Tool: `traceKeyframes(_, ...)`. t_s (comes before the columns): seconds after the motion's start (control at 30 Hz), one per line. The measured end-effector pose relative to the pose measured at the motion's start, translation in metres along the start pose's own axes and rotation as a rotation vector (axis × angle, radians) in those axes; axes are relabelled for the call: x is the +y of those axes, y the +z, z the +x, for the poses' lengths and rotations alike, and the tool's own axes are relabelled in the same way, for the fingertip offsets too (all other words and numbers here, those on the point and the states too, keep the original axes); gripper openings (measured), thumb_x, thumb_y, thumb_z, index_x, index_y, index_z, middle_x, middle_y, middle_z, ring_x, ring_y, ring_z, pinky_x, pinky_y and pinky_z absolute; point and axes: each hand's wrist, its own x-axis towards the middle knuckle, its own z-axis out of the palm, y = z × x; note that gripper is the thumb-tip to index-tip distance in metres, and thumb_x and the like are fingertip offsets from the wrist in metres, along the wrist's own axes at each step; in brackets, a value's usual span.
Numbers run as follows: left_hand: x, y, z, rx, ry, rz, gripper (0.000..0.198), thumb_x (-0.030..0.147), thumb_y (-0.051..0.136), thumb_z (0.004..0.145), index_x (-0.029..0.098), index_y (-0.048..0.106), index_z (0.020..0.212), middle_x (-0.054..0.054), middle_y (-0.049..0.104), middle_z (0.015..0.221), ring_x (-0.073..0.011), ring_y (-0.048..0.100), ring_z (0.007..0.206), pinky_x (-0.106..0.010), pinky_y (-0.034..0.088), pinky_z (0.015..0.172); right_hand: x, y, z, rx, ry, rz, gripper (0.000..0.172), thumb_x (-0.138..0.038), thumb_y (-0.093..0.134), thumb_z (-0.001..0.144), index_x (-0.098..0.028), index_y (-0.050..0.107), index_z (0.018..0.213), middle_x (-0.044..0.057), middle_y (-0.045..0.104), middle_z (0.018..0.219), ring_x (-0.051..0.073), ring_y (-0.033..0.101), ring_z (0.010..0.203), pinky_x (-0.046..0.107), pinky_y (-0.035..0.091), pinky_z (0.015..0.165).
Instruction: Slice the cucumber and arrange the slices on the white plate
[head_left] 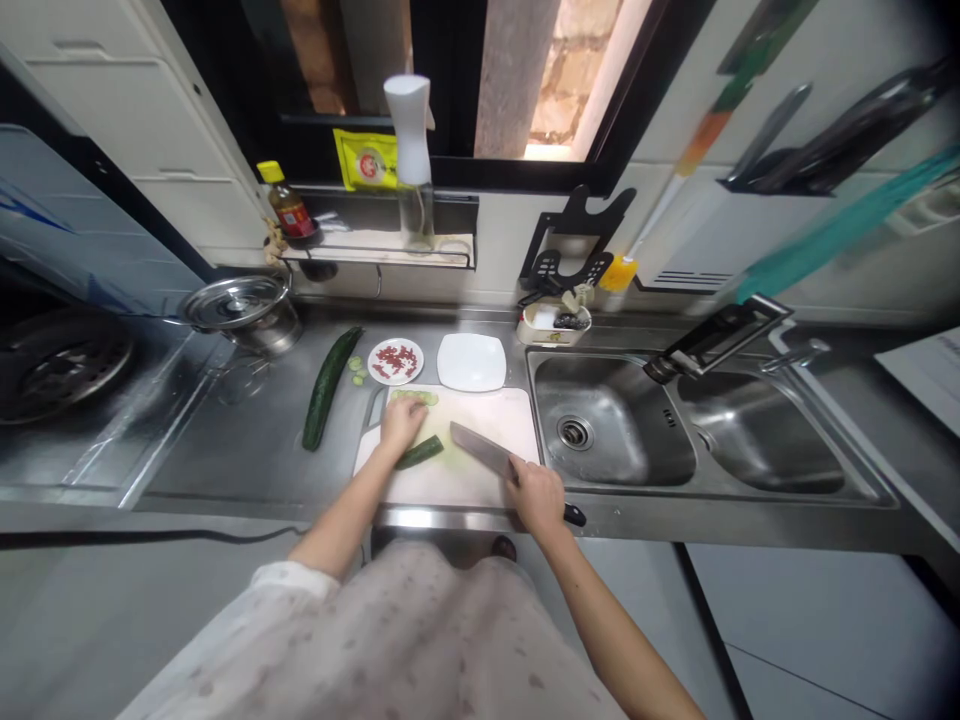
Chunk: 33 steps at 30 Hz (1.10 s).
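Note:
My left hand (400,422) presses down on a cucumber piece (420,452) lying on the white cutting board (480,478), fingers curled over its left end. My right hand (537,495) grips the handle of a cleaver (484,451), whose blade points up-left toward the cucumber piece. Cut cucumber slices (415,397) lie at the board's far edge.
A whole cucumber (326,385) lies on the steel counter to the left, a few slices (357,370) beside it. A small plate of red bits (395,361) and a bare white plate (472,362) sit behind the board. A double sink (622,420) is right, a lidded pot (240,305) left.

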Motion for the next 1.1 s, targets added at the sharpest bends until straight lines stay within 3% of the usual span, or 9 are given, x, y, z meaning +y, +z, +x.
traceKeyframes(0.3,0.006,-0.008,-0.058,0.037,-0.008,-0.11,0.022,0.034,0.054,0.087,0.019,0.07,0.092,-0.006,0.07,0.097,-0.0203,0.061,0.091,-0.034,0.047,0.086,-0.013,-0.012,-0.003,-0.086,0.095,0.152,0.028,-0.032,0.045,0.093,-0.025,0.063,0.114,0.006,0.071,0.095,0.018,0.064,0.087,0.026,0.034,0.068)
traceKeyframes(0.43,0.007,-0.008,-0.072,0.041,0.021,-0.111,0.021,0.034,0.053,0.089,0.021,0.069,0.091,-0.006,0.069,0.095,-0.0197,0.061,0.091,-0.033,0.047,0.085,-0.025,-0.014,-0.001,-0.135,0.123,0.262,0.034,-0.033,0.034,0.097,-0.022,0.065,0.104,0.006,0.071,0.095,0.017,0.064,0.086,0.025,0.031,0.062)
traceKeyframes(0.7,0.003,-0.004,-0.078,0.034,0.044,-0.106,0.02,0.034,0.054,0.089,0.021,0.069,0.092,-0.005,0.069,0.095,-0.0191,0.06,0.092,-0.033,0.046,0.086,-0.043,-0.024,0.007,-0.162,0.042,0.358,0.034,-0.033,0.034,0.097,-0.019,0.065,0.098,0.006,0.071,0.095,0.016,0.062,0.085,0.023,0.029,0.062)
traceKeyframes(1.1,0.008,-0.004,-0.074,0.014,0.09,-0.106,0.021,0.034,0.053,0.09,0.021,0.069,0.091,-0.005,0.069,0.094,-0.0185,0.06,0.092,-0.032,0.047,0.085,-0.054,-0.026,0.008,-0.211,-0.039,0.272,0.033,-0.033,0.033,0.099,-0.019,0.064,0.097,0.009,0.071,0.095,0.017,0.064,0.086,0.024,0.032,0.063)
